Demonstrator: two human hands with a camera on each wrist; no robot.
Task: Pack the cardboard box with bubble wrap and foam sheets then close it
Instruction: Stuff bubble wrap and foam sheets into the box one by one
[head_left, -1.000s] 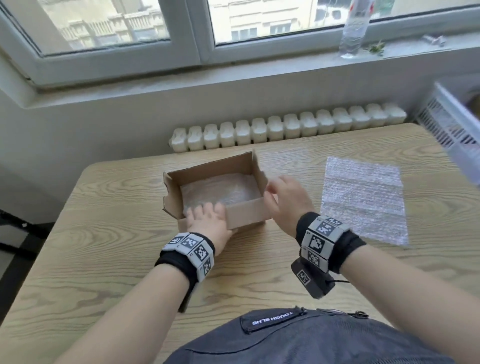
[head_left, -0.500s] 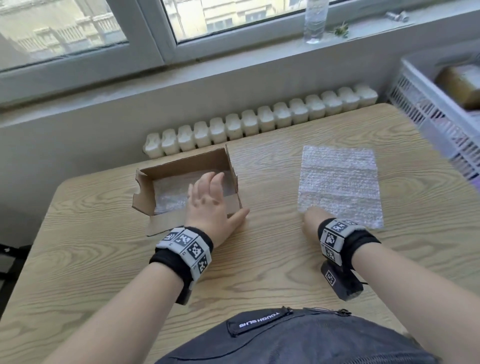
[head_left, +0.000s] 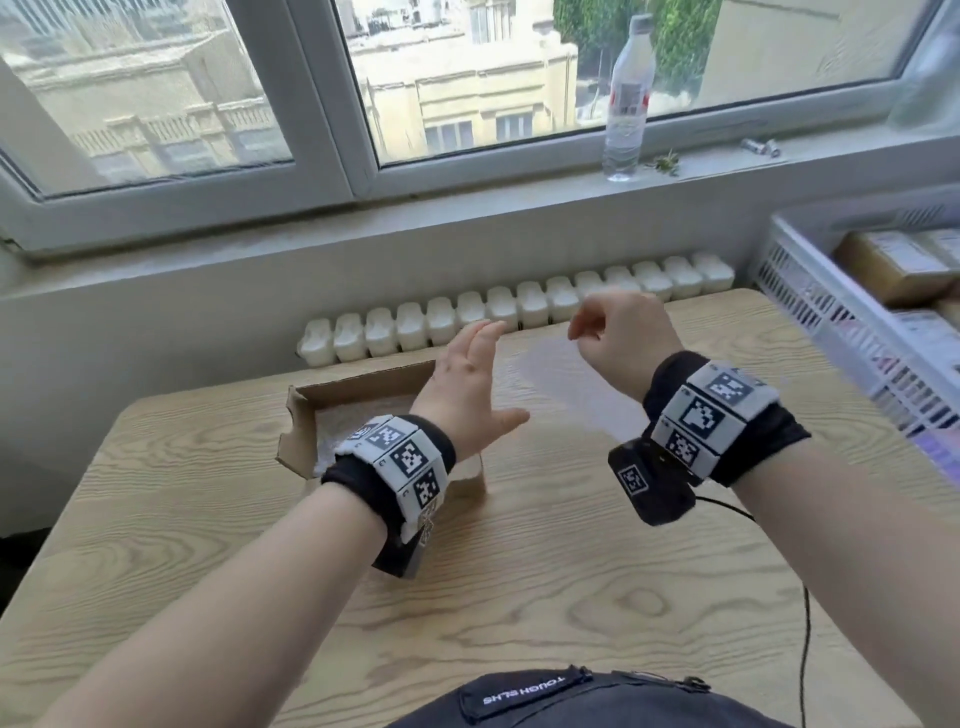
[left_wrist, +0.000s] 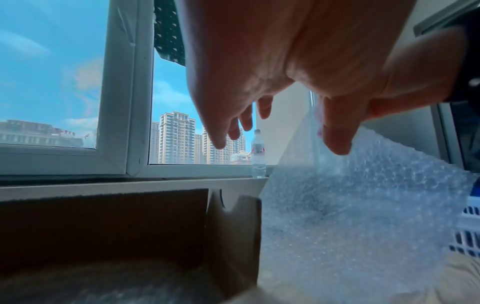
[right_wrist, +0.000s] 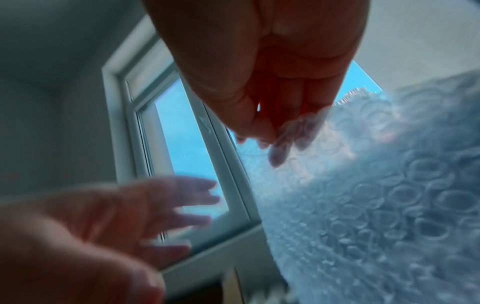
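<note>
An open cardboard box stands on the wooden table left of centre, with a pale padding layer on its floor. My right hand is raised to the right of the box and pinches the top edge of a bubble wrap sheet, which hangs blurred below it. In the right wrist view the right hand pinches the bubble wrap between thumb and fingers. My left hand hovers open above the box's right side, fingers spread toward the sheet. The left wrist view shows the left hand empty above the box, beside the bubble wrap.
A white radiator runs behind the table's far edge. A water bottle stands on the window sill. A white slatted crate holding packages sits at the right. A black cable trails from my right wrist.
My right hand has taken the bubble wrap sheet off the table and lifted it up and leftward. My left hand has risen from the box's front wall, and my view has tilted up.
</note>
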